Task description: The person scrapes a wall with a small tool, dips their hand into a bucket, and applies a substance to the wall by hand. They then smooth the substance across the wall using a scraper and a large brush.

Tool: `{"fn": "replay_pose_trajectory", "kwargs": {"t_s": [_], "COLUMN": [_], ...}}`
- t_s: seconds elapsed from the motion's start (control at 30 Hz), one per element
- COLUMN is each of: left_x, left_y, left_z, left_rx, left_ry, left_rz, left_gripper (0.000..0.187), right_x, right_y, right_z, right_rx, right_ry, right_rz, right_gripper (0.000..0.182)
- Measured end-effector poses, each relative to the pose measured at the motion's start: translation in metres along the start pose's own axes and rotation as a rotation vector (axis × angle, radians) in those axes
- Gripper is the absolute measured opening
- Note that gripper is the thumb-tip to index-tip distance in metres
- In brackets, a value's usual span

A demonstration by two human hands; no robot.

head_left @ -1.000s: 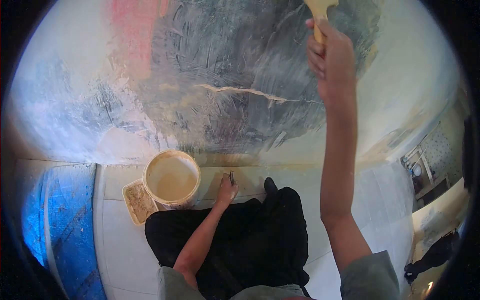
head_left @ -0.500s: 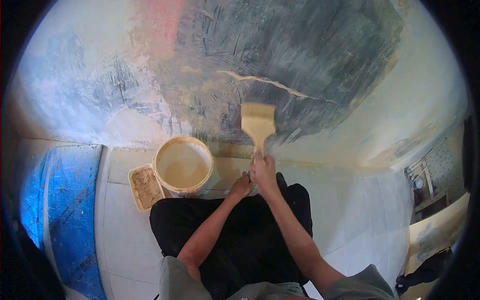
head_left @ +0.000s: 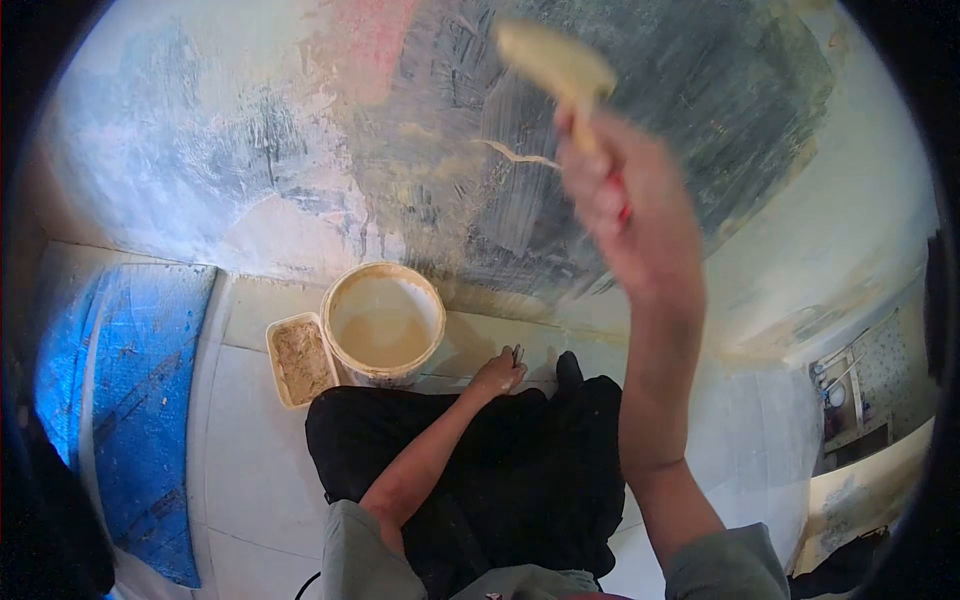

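My right hand is raised in front of the wall, its fingers wrapped round the handle of a wide, pale brush. Brush and hand are blurred by motion. Low over my lap, my left hand is closed round a small dark object too small to make out. Left of that hand stands a round bucket with cloudy beige liquid inside. Against the bucket's left side sits a rectangular tub of lumpy brownish material. The wall has a grey, streaked patch with a pale crack.
Blue sheeting covers something at the far left. Pale floor tiles lie around my black-clad legs. On the far right are a doorway-like opening with assorted items and a dark cloth.
My right hand has risen up and to the right with the brush, which is now tilted sideways. My left hand has stayed low, now apart from the right one. The view has shifted slightly.
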State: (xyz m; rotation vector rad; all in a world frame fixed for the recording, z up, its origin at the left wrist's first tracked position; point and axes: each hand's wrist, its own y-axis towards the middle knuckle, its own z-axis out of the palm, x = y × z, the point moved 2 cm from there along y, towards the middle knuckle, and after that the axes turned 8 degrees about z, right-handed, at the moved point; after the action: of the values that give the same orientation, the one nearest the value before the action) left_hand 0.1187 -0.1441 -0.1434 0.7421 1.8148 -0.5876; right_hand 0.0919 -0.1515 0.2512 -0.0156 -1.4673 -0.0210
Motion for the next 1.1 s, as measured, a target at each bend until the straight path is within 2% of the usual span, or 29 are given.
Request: {"fn": "replay_pose_trajectory", "kwargs": {"t_s": [0.03, 0.07, 0.13, 0.17, 0.23, 0.3, 0.4, 0.47, 0.5, 0.57, 0.6, 0.63, 0.67, 0.73, 0.77, 0.8, 0.83, 0.9, 0.97, 1.0, 1.03, 1.1], "left_x": [-0.005, -0.006, 0.004, 0.004, 0.0, -0.009, -0.008, 0.016, 0.015, 0.003, 0.002, 0.002, 0.002, -0.003, -0.004, -0.003, -0.002, 0.003, 0.012, 0.05, 0.048, 0.034], "left_y": [-0.002, -0.004, 0.0, 0.001, 0.001, -0.002, 0.003, 0.018, 0.011, -0.002, 0.001, 0.008, 0.013, 0.014, 0.012, 0.01, 0.009, 0.007, 0.011, 0.041, 0.041, 0.034], "left_z": [-0.004, -0.005, 0.0, -0.001, -0.005, -0.012, -0.009, 0.005, 0.005, -0.006, -0.008, -0.007, -0.007, -0.009, -0.008, -0.007, -0.007, -0.005, 0.004, 0.029, 0.027, 0.018], "left_rx": [0.005, 0.008, -0.033, -0.074, -0.063, -0.053, -0.129, -0.313, -0.312, -0.454, -0.456, -0.349, -0.242, -0.2, -0.156, -0.158, -0.248, -0.43, -0.607, -0.506, -0.505, -0.386], "left_ry": [-0.001, -0.003, 0.008, 0.023, -0.028, -0.075, -0.069, -0.039, -0.042, -0.11, -0.11, -0.029, 0.05, 0.082, 0.113, 0.111, 0.091, 0.051, 0.006, 0.021, 0.018, -0.024], "left_rz": [-0.028, -0.055, -0.021, 0.017, -0.018, -0.056, -0.025, 0.068, 0.061, 0.353, 0.351, 0.165, -0.018, -0.067, -0.115, -0.119, -0.001, 0.238, 0.478, 0.319, 0.319, 0.199], "left_gripper": [0.041, 0.04, 0.04, 0.039, 0.038, 0.038, 0.036, 0.033, 0.033, 0.035, 0.035, 0.035, 0.035, 0.038, 0.041, 0.041, 0.038, 0.034, 0.031, 0.032, 0.032, 0.034], "right_x": [0.016, 0.026, 0.045, 0.042, 0.024, -0.016, -0.085, -0.136, -0.16, -0.205, -0.219, -0.229, -0.232, -0.24, -0.241, -0.243, -0.241, -0.214, -0.166, -0.144, -0.124, -0.087], "right_y": [0.006, 0.017, 0.038, 0.047, 0.067, 0.092, 0.079, 0.065, 0.056, 0.036, 0.023, 0.012, 0.004, -0.007, -0.004, 0.003, 0.01, 0.018, 0.032, 0.033, 0.032, 0.026], "right_z": [0.007, 0.01, 0.016, 0.021, 0.027, 0.012, 0.012, 0.011, 0.011, 0.012, 0.017, 0.02, 0.022, 0.026, 0.021, 0.012, 0.006, 0.005, 0.005, 0.01, 0.016, 0.031], "right_rx": [0.004, 0.005, -0.019, -0.015, -0.164, -0.134, -0.193, -0.239, -0.279, -0.271, -0.281, -0.291, -0.288, -0.292, -0.29, -0.197, -0.101, -0.069, 0.012, 0.071, 0.129, 0.216], "right_ry": [-0.045, -0.044, -0.123, -0.124, -0.168, -0.026, -0.057, -0.046, -0.049, 0.009, 0.043, 0.077, 0.075, 0.278, 0.276, 0.411, 0.545, 0.424, 0.619, 0.591, 0.563, 0.462], "right_rz": [-0.11, -0.105, -0.445, -0.442, -0.583, -0.399, -0.297, -0.177, -0.109, 0.068, 0.145, 0.221, 0.223, 0.48, 0.484, 0.573, 0.661, 0.501, 0.623, 0.587, 0.549, 0.445], "right_gripper": [0.022, 0.022, 0.019, 0.019, 0.02, 0.022, 0.029, 0.033, 0.034, 0.032, 0.029, 0.026, 0.026, 0.018, 0.018, 0.015, 0.012, 0.009, 0.01, 0.01, 0.011, 0.013]}}
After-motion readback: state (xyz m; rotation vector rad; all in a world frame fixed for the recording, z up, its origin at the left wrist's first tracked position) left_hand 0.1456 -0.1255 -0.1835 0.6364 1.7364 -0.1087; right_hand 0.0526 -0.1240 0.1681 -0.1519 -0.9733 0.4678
